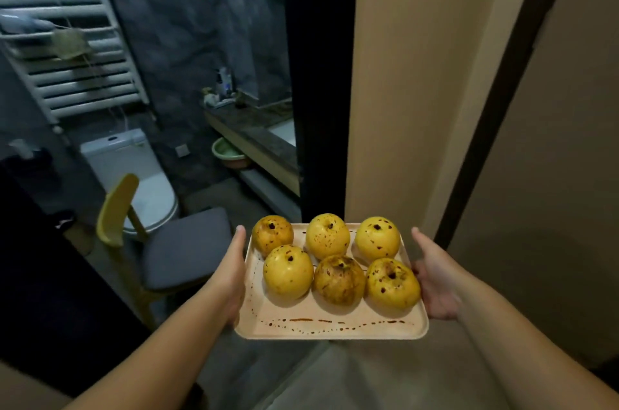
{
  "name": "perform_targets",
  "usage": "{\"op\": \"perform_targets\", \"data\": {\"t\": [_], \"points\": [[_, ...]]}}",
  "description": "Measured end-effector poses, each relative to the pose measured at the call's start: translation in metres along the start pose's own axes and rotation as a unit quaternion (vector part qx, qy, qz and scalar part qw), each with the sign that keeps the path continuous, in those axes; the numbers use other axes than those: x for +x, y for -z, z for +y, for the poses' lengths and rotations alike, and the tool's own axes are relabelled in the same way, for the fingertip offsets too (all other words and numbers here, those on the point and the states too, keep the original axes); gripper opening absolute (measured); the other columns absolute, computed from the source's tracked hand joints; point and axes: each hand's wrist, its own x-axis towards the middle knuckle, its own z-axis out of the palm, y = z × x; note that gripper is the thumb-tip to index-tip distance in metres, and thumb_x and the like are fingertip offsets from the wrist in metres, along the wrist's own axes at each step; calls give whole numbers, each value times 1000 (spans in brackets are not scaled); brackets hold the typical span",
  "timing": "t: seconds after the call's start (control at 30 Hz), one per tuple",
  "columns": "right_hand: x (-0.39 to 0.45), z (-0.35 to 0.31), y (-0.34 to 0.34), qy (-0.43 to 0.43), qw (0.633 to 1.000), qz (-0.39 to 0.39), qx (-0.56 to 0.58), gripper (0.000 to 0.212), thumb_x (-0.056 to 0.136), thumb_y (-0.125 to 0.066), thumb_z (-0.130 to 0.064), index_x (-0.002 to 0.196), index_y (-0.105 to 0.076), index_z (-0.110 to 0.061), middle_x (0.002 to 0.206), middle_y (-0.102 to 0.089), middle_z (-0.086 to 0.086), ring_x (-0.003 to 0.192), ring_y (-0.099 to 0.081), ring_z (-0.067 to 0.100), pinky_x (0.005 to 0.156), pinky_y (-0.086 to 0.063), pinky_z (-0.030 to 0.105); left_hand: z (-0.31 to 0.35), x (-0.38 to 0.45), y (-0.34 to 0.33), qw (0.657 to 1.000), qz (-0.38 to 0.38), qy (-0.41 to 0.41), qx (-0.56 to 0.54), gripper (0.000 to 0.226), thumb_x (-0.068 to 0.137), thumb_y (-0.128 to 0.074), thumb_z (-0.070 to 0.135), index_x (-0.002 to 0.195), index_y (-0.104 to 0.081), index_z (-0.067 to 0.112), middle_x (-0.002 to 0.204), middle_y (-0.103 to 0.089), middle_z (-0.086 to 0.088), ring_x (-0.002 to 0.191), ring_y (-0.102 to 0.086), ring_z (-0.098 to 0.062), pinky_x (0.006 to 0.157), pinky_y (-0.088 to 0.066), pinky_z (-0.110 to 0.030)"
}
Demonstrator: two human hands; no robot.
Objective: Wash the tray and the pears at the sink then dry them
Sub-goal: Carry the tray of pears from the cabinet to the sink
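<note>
A beige rectangular tray point(331, 326) with brown sauce streaks is carried level in front of me. Several yellow pears point(288, 272) with dark brown spots sit on it in two rows. My left hand point(231, 279) grips the tray's left edge, thumb along the rim. My right hand point(435, 279) grips the right edge, fingers under the tray. The sink point(283, 131) is set in a dark counter inside the bathroom ahead, partly hidden by the door frame.
A yellow-backed chair with a grey seat point(181, 248) stands at the left of the doorway. Behind it is a white toilet point(147, 188). A green basin point(229, 153) sits under the counter. A beige wall point(418, 91) stands at the right.
</note>
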Motion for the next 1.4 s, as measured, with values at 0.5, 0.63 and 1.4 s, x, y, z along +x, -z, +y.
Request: {"op": "perform_targets", "data": {"t": [0.5,0.63,1.4], "points": [[134,-109,-153,-3,992,-46,-118,92,81,-42,-89,118,-64,-8,114,-72,26,109,-67,48,98,-48,65,102,42,101,990,83,-38,-103,103,83,-25,94,101,-84,12,109,-75,-26,89,-76,-43,57,-62,-49],[177,-139,-181,11,987,-37,-156,84,82,-44,-87,112,-62,-11,110,-74,25,104,-69,48,97,-48,68,118,63,111,979,150,-69,-123,97,90,-26,88,104,-83,11,105,-76,-26,86,-77,-42,59,-63,-47],[310,-230,-282,-68,965,-96,-235,78,88,-45,-80,95,-72,-7,85,-76,24,61,-71,46,37,-50,57,169,135,135,923,305,-70,-223,99,88,-24,91,69,-84,14,92,-78,-23,72,-77,-40,46,-59,-48]]}}
